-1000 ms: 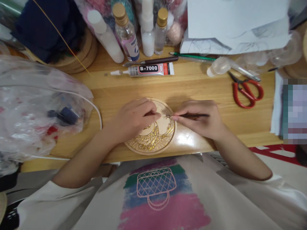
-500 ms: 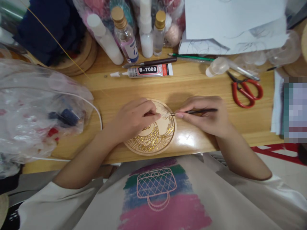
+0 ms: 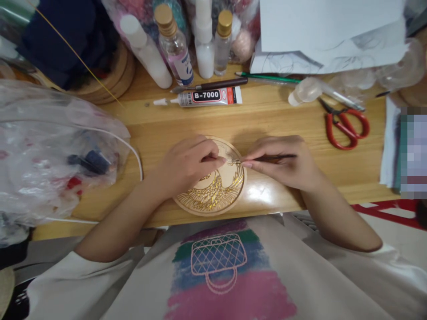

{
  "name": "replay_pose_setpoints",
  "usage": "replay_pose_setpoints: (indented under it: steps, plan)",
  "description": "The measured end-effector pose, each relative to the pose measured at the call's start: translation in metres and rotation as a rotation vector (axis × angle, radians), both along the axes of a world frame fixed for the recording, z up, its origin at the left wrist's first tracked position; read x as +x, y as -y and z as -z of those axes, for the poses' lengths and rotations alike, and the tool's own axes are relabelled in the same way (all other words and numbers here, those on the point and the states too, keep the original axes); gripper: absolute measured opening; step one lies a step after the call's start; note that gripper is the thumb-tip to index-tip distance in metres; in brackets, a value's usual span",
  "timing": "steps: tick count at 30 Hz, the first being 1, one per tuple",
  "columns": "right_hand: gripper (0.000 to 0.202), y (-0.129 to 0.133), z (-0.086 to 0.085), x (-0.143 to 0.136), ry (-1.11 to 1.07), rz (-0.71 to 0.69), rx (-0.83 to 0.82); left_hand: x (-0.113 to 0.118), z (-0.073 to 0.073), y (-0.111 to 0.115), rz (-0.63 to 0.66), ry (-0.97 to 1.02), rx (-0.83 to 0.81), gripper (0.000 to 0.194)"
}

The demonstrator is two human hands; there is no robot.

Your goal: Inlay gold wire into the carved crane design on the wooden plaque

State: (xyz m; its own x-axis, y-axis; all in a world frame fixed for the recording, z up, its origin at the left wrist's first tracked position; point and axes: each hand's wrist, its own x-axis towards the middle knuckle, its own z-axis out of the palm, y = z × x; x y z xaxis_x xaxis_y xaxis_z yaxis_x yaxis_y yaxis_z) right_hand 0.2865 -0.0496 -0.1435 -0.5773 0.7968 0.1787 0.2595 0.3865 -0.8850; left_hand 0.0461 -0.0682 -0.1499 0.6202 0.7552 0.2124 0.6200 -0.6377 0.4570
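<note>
Pinching one slim dark tool (image 3: 276, 157) between thumb and fingers, your right hand (image 3: 288, 164) has its grip closed around the shaft, and the thin tip points left over the single round board (image 3: 228, 177). Whether that tip touches the board is too fine to make out. Your left hand (image 3: 188, 164) lies across the board's left part, thumb and forefinger close together near the tip; the fingers hide whatever may be between them, so you cannot tell whether that grip holds anything. The board lies flat by the middle of the table's (image 3: 283, 122) near edge, its left side partly covered by your hand. Raised gold lines (image 3: 213, 193) fill its near half, while the fine lines around the tip are blurred.

Toward the far edge you have four bottles (image 3: 205, 60), with one glue tube (image 3: 210, 96) lying in front of them, marked B-7000. One green pencil (image 3: 270, 77) lies farther right, its right end hidden by a clear cup (image 3: 304, 91). One pair of red-handled scissors (image 3: 347, 129) lies toward the right edge. By the far right corner, paper sheets (image 3: 330, 26) overlap and run out of view, so you cannot count them. A clear plastic bag (image 3: 40, 155) hides the left edge, its contents hard to make out.
</note>
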Motion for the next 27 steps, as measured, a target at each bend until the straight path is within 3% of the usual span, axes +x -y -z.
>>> replay_pose_setpoints:
  steps: [17, 20, 24, 27]
  plan:
    - [0.021, 0.001, 0.002, -0.002, 0.024, -0.006, -0.02, 0.001, 0.001, 0.003, -0.06, -0.006, -0.045, 0.014]
    - [0.025, 0.001, 0.002, -0.002, 0.034, 0.016, -0.033, 0.001, 0.0, 0.003, -0.029, -0.065, 0.018, 0.018]
    - [0.027, 0.001, 0.003, -0.004, 0.038, 0.038, -0.035, -0.001, -0.004, 0.002, 0.118, -0.15, 0.181, 0.027]
    - [0.025, 0.001, 0.003, -0.004, 0.034, 0.044, -0.025, -0.002, -0.008, 0.001, 0.187, -0.135, 0.145, 0.029]
